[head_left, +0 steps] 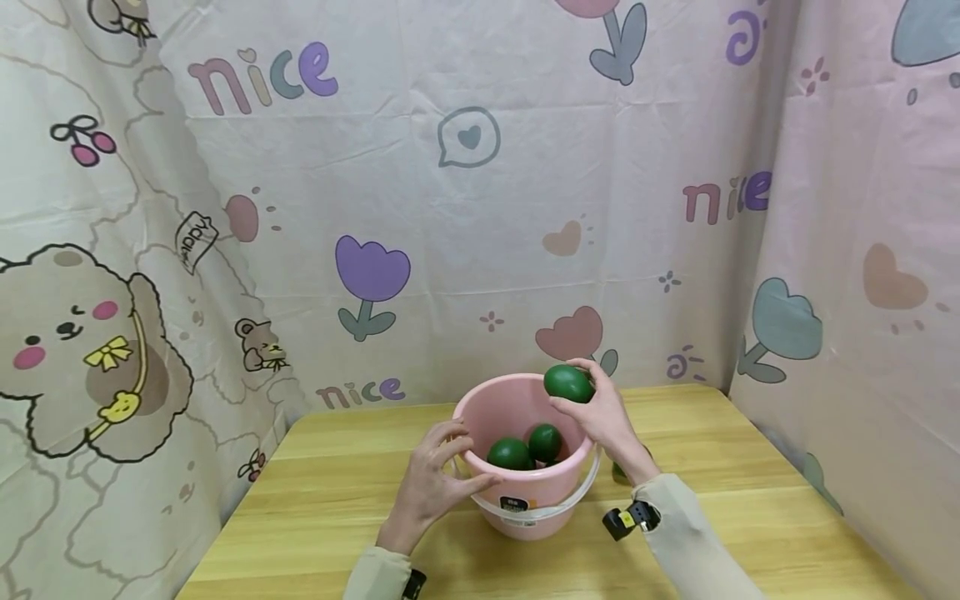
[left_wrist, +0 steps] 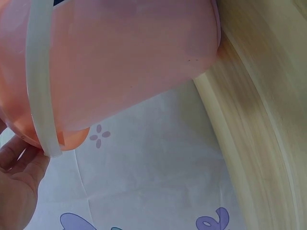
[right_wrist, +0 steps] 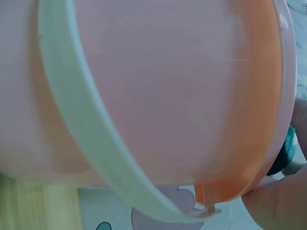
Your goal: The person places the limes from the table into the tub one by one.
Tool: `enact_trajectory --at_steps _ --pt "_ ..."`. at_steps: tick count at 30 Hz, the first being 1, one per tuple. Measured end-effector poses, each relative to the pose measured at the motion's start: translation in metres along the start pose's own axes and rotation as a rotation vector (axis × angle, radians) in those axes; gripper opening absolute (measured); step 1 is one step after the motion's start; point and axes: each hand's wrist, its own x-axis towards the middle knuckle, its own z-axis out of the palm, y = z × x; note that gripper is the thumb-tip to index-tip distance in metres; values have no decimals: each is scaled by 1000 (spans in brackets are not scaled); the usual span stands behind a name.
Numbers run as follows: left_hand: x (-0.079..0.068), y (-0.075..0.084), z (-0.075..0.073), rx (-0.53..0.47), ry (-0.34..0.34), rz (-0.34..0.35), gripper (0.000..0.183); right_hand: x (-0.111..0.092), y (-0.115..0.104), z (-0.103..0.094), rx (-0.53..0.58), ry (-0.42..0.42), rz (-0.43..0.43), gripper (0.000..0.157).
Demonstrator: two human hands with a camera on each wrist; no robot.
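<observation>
A pink bucket (head_left: 491,408) with a white handle (head_left: 558,510) stands upright on the table. My left hand (head_left: 429,479) holds its left rim, fingertips at the edge and thumb along the front; the left wrist view shows these fingers (left_wrist: 24,160) beside the handle's end. Over the bucket's right rim, my right hand (head_left: 603,412) grips a smooth dark green avocado (head_left: 567,383) between thumb and fingers. Two similar green avocados (head_left: 510,454) lie inside the bucket. In the right wrist view, the bucket wall (right_wrist: 168,96) hides most of the held avocado (right_wrist: 284,155).
Another green thing (head_left: 619,474) sits on the wooden table (head_left: 315,500) right of the bucket, mostly hidden by my right wrist. A printed curtain (head_left: 465,250) hangs behind the table and on both sides.
</observation>
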Motion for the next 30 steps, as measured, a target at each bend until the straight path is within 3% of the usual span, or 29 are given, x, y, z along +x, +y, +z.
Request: enact_trajectory --at_steps 10,15,20,30 --pt "3 2 0 -5 -2 -1 46 3 -4 2 -82 -1 -47 67" --pt "1 2 -1 -6 -7 -14 48 3 -3 5 18 -36 -27 67" --pt "1 2 -1 -15 -7 -9 50 3 1 6 115 -34 -18 57" --pt "0 1 0 -4 0 -11 47 0 2 3 107 5 -1 37"
